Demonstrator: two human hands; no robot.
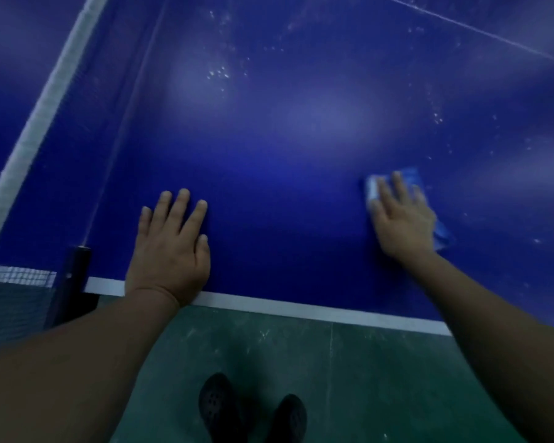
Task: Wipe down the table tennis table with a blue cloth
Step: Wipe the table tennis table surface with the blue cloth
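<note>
Flat on table (285,148): hands (170,247), cloth (442,233).

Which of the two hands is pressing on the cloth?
The right hand: it presses flat on the blue cloth. The left hand rests on bare table.

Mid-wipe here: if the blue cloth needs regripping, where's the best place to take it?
Probably the blue cloth's free corner sticking out right of the right hand, pinched from the right. The cloth lies flat under the pressing fingers, so only its uncovered edges are reachable.
</note>
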